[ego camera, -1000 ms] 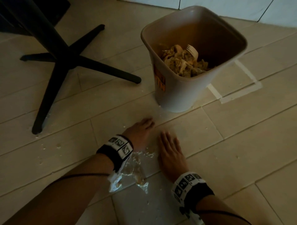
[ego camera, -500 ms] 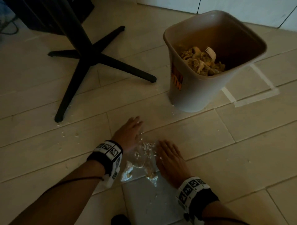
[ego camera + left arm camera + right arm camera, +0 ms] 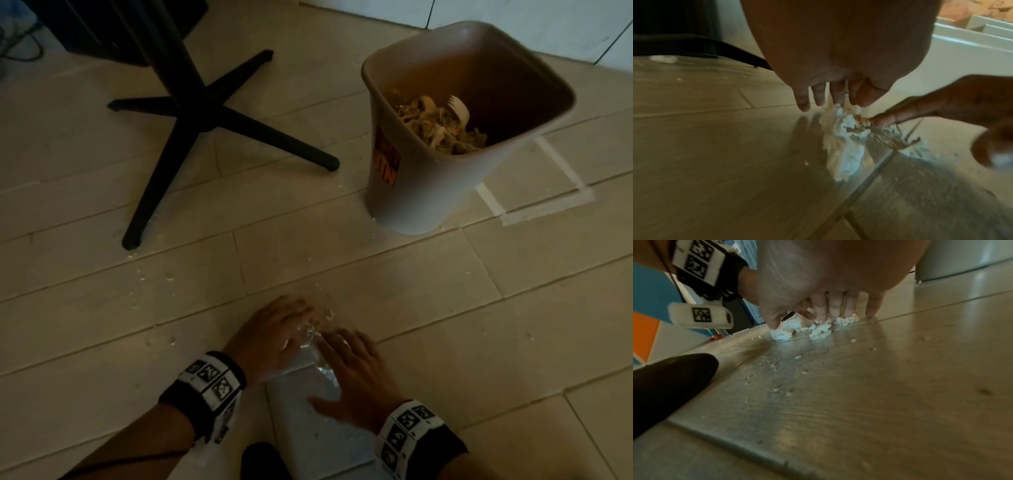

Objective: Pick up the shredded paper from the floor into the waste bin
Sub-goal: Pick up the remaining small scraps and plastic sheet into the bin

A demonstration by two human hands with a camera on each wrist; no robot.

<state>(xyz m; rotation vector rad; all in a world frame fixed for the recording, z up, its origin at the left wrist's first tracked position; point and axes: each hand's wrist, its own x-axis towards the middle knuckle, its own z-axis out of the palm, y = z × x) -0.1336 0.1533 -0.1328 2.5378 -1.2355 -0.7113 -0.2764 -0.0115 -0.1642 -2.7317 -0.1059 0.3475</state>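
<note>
A small heap of white shredded paper lies on the tiled floor between my two hands. My left hand lies flat against its left side, fingers straight. My right hand presses in from the right, fingers spread and touching the shreds. In the left wrist view the paper heap sits just below my left fingertips. In the right wrist view white crumbs bunch at my right fingertips. The beige waste bin stands upright beyond, partly filled with scraps and a wooden fork.
A black star-shaped chair base stands at the far left. Loose paper flecks dot the floor near its foot. White tape lines mark the floor right of the bin. A dark shoe tip shows below my hands.
My hands have swept toward each other and toward me, bunching the spread shreds into a tighter heap between them. The head view has shifted, so the bin appears farther right.
</note>
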